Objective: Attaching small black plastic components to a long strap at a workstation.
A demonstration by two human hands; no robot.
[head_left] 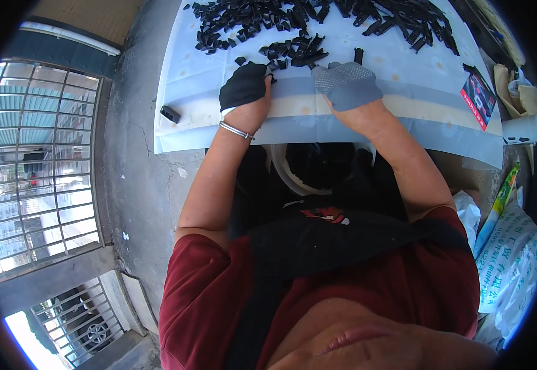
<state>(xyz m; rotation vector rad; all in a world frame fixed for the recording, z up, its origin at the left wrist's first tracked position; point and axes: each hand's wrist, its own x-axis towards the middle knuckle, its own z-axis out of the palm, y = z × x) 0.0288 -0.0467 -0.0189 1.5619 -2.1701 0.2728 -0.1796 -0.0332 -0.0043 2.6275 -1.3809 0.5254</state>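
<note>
From far off, I look down on a person in a dark red shirt [200,290] and a black apron [311,246], with 12 o'clock at the top of my view. The table [429,135] fills 11 to 2 o'clock, under a pale cloth with flowers. A window with bars [40,166] is at 9 o'clock, and a shiny plastic bag [509,265] slumps near 4 o'clock. At the far edge I see two big heaps of black pieces: stubby bits [219,21] at 12 o'clock and long thin bits [413,28] at 1 o'clock. The right hand [348,86], in a grey dotted glove, is just past 1 o'clock. Its fingers are bent beside the small heap, but I can't tell if it grips anything. The left hand [244,89], in a black glove, is just before 12 o'clock. It is curled in; something dark shows at its fingertips, but I can't tell if it is held. The small heap [290,49] lies right past both hands at 12 o'clock. A red and black card [479,98] is at 2 o'clock. A silver bracelet [236,129] circles the left wrist. One lone black bit [170,114] lies at 10 o'clock.
</note>
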